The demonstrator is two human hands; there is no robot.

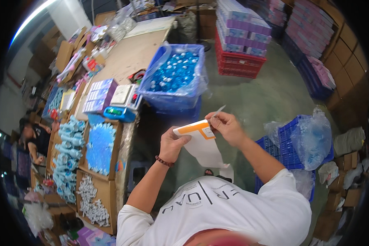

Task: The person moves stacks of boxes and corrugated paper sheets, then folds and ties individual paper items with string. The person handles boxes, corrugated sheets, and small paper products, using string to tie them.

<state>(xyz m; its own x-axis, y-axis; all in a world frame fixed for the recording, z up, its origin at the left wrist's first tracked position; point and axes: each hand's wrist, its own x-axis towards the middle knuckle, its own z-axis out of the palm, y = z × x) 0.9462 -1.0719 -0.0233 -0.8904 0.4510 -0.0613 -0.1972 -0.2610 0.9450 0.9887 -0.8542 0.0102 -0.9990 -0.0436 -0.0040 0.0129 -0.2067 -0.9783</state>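
Observation:
In front of my chest I hold a long white paper strip with an orange band [196, 130], possibly a run of labels. Its lower part hangs down toward the floor. My left hand [173, 143] grips the strip's left end, thumb on top. At the opposite end is my right hand [227, 128], its fingers pinched together. A thin pale pointed piece [218, 111] sticks up from between them; I cannot tell whether it is peeled paper or something else.
Left, a workbench [141, 39] carries a cardboard tray of blue pieces [100, 143], light-blue parts [67, 158], and a tape dispenser [119, 114]. Ahead stands a blue bin of blue bottles [176, 71]. A red crate [238, 61] and blue crates [291, 137] stand right. Another person [37, 141] sits far left.

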